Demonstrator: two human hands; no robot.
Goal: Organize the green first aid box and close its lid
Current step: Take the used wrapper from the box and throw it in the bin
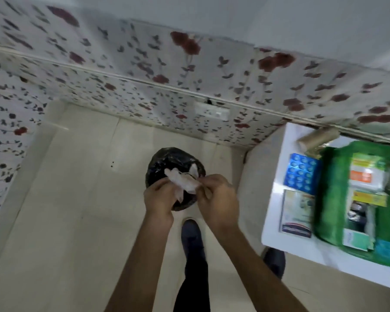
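Room: pale tiled floor (77, 199) under me, flowered wallpaper (144, 70) ahead, a white table (277, 176) off to the right of my hands.
Task's thing: the green plastic first aid box (329, 199) lies open on that table, well right of my grip, with cartons and packets packed inside; I cannot see its lid clearly.
How it will handle: I judge the box light and fairly stiff, the contents loose enough to shift, so I would take it by both long walls, or press the lid down at its free edge.
Beside the box: a blue blister sheet of tablets (302, 172) and a flat printed carton (297, 212) lie just left of it on the table; a tan cardboard roll (316, 137) lies beyond them.
Grip: my left hand (158, 199) and right hand (218, 199) both pinch a crumpled, pale, thin wrapper (182, 183), stretched between them.
The wrapper: soft, weightless, crackly, likely rubbish.
Beneath the grip: a round bin lined with a black plastic bag (167, 163), directly below my hands.
Below me: my dark shoe (191, 233) on the floor, nearer than the bin.
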